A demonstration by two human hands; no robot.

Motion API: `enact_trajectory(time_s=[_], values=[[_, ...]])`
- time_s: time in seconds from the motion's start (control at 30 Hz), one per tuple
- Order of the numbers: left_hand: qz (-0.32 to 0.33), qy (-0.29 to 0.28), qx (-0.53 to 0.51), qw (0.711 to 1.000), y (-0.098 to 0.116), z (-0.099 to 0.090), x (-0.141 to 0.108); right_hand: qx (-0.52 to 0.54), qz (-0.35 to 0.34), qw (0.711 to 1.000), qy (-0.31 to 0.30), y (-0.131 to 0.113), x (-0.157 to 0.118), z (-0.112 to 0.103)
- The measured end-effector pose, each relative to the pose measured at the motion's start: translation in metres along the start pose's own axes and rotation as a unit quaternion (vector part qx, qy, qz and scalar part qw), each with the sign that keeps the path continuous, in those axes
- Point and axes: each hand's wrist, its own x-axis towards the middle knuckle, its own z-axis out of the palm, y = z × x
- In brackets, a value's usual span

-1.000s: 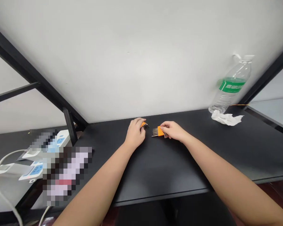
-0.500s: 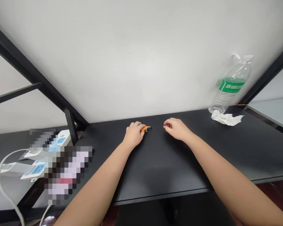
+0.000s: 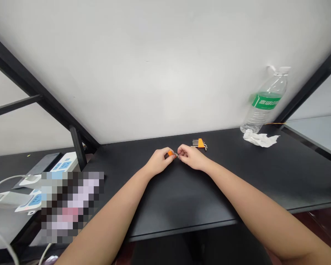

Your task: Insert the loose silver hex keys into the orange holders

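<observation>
My left hand (image 3: pixel 160 162) is closed around an orange-holder hex key set (image 3: pixel 170 152), its thumb and fingers pinching the holder. Bent metal key ends stick out to the right. My right hand (image 3: pixel 193 157) has its fingertips pinched at those ends, partly hiding them; the grip seems to be on a hex key. Just beyond the right hand, a second hex key set (image 3: pixel 200 143) in an orange holder lies flat on the black table (image 3: pixel 182 195), its bent ends toward the right.
A clear plastic bottle (image 3: pixel 264 101) with a green label stands by the wall at the right, with crumpled white tissue (image 3: pixel 260 138) in front. White power strips (image 3: pixel 63 165) and cables are at the left, near a blurred-out item (image 3: pixel 77 206). Black frame bars (image 3: pixel 44 95) flank the table.
My right hand has moved left and nearer, meeting the set in my left hand. The second hex key set now shows where the right hand was. The left hand has turned its set.
</observation>
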Motion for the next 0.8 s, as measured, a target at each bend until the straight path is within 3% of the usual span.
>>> enact_trajectory(time_s=[0.2, 0.3, 0.4, 0.57, 0.67, 0.8], values=[[-0.043, -0.032, -0.035, 0.998, 0.005, -0.011, -0.001, -0.062, 0.128, 0.989, 0.039, -0.002, -0.002, -0.019], [-0.046, -0.039, -0.037, 0.997, 0.007, -0.013, -0.002, -0.137, 0.148, 0.979, 0.034, -0.001, -0.005, -0.034], [-0.054, -0.044, -0.042, 0.997, 0.008, -0.013, -0.004, -0.161, 0.128, 0.978, 0.038, -0.002, -0.007, -0.035], [-0.048, -0.037, -0.035, 0.998, 0.009, -0.008, -0.005, -0.013, 0.064, 0.998, -0.013, -0.011, -0.009, -0.011], [-0.042, -0.036, -0.027, 0.998, 0.010, -0.006, -0.005, 0.077, 0.109, 0.989, -0.061, -0.017, -0.010, 0.001], [-0.036, -0.038, -0.012, 0.999, 0.011, -0.004, -0.005, 0.112, 0.156, 0.980, -0.052, -0.022, -0.010, 0.004]])
